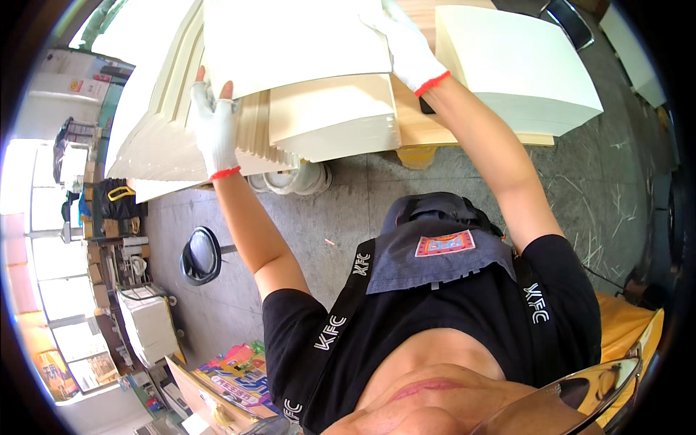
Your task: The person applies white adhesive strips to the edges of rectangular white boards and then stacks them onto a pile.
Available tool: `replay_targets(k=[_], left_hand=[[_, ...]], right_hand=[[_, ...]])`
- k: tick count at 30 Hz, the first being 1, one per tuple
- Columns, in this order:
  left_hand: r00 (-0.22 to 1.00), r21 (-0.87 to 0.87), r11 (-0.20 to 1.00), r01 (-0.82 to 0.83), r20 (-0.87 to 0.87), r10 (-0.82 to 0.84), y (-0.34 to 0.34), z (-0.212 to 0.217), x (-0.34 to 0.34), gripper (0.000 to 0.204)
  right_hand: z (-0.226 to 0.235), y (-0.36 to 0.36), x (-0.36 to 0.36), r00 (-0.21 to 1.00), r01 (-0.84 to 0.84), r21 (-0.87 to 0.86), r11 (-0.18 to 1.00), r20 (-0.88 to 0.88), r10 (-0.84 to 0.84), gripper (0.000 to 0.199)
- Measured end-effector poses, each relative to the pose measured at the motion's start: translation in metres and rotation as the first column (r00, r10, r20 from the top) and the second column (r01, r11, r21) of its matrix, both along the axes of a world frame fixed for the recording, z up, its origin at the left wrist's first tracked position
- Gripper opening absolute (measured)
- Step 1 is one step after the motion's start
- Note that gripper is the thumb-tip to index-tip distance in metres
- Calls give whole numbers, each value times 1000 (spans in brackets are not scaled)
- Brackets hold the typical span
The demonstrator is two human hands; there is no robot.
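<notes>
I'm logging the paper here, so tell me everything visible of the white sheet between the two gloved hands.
The sheet looks like smooth paper or thin card, white and blank where visible. Its near edge crosses over a paper stack; its far end leaves the picture. The right hand overlaps its right edge; the left hand is by its left edge, contact unclear.

One head-worn fisheye camera looks down, close.
</notes>
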State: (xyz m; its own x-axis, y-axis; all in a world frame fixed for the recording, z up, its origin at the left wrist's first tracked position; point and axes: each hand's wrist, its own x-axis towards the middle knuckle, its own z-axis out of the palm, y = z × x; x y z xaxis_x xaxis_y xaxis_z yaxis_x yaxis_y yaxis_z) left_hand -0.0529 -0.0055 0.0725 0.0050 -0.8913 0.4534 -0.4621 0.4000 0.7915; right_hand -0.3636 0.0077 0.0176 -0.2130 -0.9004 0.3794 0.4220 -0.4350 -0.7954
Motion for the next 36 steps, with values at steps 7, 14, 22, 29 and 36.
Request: replay_targets(k=[7,14,22,29,36], left_hand=[[642,210,948,-238,767,-9,14,-82,30,51],[653,107,994,-6,753,-77,20,-85,43,55],[628,160,982,-102,776,-61,19,-87,48,44],[739,270,959,-89,663,-118,26,-74,41,37],[682,230,970,-74,722,-119,21,-80,49,35]], right_hand=[[-23,15,1,35,376,155,914,-988,153,88],[-30,53,5,-198,161,28,987,-978,60,73],[-48,68,3,-121,101,-59,993,-992,-47,63],[-54,68,1,-78,106,-36,994,-997,-28,59],[-59,68,0,-53,95,-52,994,-997,-47,59]])
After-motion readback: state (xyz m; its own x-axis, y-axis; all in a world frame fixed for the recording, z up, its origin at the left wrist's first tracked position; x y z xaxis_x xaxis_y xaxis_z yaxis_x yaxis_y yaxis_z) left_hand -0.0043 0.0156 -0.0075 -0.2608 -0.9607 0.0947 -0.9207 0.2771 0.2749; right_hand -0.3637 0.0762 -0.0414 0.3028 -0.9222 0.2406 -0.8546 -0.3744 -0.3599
